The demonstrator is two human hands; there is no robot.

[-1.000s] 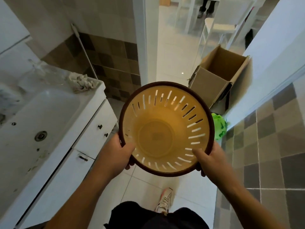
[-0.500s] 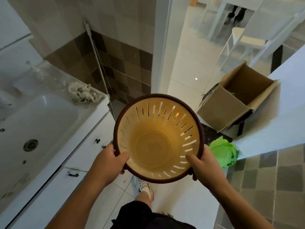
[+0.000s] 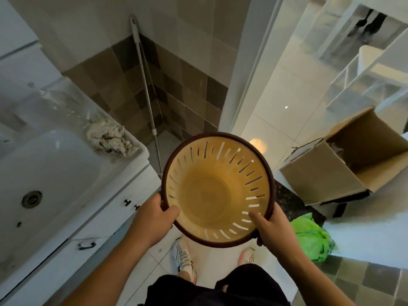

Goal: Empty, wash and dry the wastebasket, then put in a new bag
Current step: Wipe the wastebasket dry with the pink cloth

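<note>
I hold an empty yellow slotted wastebasket (image 3: 212, 191) with a dark brown rim upright in front of me, above the floor, and look straight down into it. My left hand (image 3: 154, 219) grips the rim at its near left, thumb inside the basket. My right hand (image 3: 269, 226) grips the near right rim the same way. A crumpled green bag (image 3: 311, 237) lies on the floor to the right, just past my right hand. A crumpled beige cloth (image 3: 108, 139) lies on the far right corner of the white sink (image 3: 50, 173) at my left.
White cabinet drawers (image 3: 106, 226) stand under the sink at my left. A mop handle (image 3: 145, 93) leans in the tiled corner ahead. An open cardboard box (image 3: 335, 166) sits at the doorway on the right, by a white door (image 3: 375, 237). My feet (image 3: 183, 257) are below the basket.
The view has swung left and down; the sink, cloth and mop handle show more fully, and the basket sits a little right in view. Both hands keep their grip on the rim.
</note>
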